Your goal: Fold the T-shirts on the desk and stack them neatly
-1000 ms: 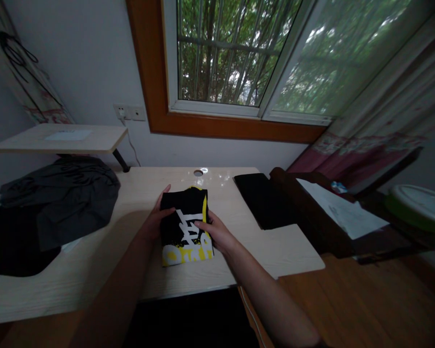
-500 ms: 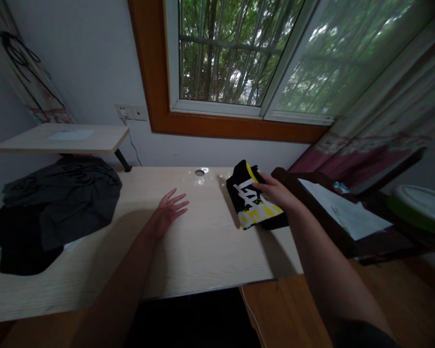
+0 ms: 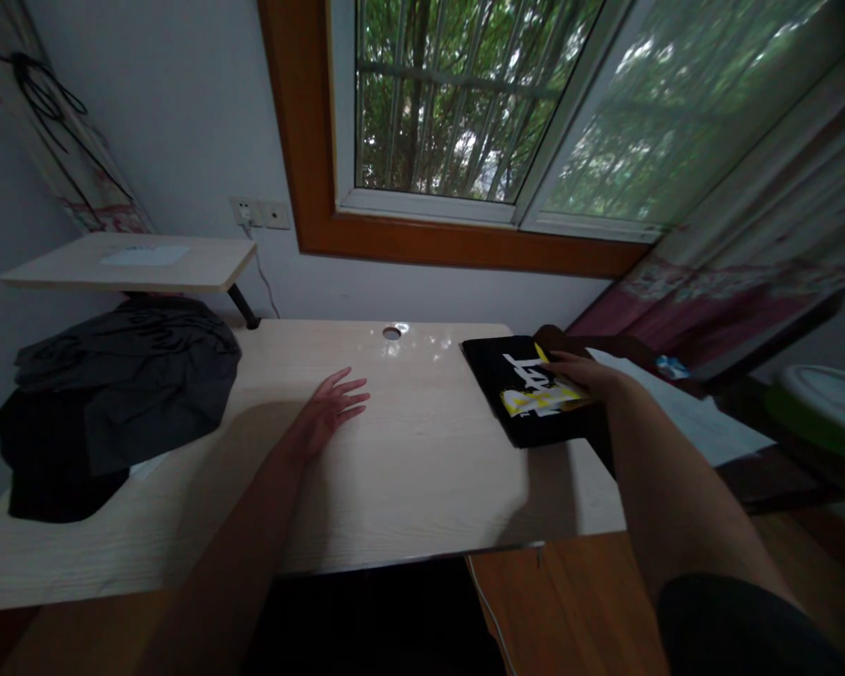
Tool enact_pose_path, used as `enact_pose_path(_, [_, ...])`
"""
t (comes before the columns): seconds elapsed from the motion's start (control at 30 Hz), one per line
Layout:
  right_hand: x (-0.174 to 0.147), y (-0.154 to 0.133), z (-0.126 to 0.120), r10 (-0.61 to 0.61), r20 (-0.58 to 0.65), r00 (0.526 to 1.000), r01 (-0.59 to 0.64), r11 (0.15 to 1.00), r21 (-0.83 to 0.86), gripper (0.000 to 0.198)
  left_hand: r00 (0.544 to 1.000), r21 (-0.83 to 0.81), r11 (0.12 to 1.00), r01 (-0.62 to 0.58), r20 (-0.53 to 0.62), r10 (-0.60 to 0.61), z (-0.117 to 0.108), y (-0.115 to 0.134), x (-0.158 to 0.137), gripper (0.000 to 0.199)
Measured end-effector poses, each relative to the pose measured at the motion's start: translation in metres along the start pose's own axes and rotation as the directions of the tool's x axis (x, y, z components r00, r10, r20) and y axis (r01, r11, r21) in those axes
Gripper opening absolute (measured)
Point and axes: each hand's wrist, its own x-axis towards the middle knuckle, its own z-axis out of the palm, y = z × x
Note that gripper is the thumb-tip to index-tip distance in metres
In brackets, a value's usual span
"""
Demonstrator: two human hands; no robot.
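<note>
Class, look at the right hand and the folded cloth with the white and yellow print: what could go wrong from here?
1. The printed cloth is over a flat black item; it might lose its folds or sit crooked when the right hand lets go.
2. That black item lies near the right edge of the table, so a careless push could slide both over it.
</note>
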Motion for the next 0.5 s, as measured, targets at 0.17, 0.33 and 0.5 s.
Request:
enact_pose_path(0.17, [0.0, 0.023, -0.022, 0.276, 0.116, 0.954, -0.276, 0.961, -0.018, 0.076, 1.0, 0.002, 1.0, -0.003, 0.012, 0.003, -0.002, -0.002, 0.002, 0.067])
enact_pose_path(0.33, [0.017, 0.05, -0.043, 0.144, 0.201, 0.969, -0.117, 0.983, -0.14, 0.089, 1.0, 0.001, 1.0, 0.0, 0.011, 0.0, -0.005, -0.006, 0.003, 0.061])
enact_pose_path(0.5, [0.032, 0.071, -0.041, 0.064, 0.118, 0.991, -0.042, 0.983, -0.179, 0.095, 1.0, 0.006, 1.0, -0.005, 0.01, 0.005, -0.008, -0.009, 0.004, 0.055])
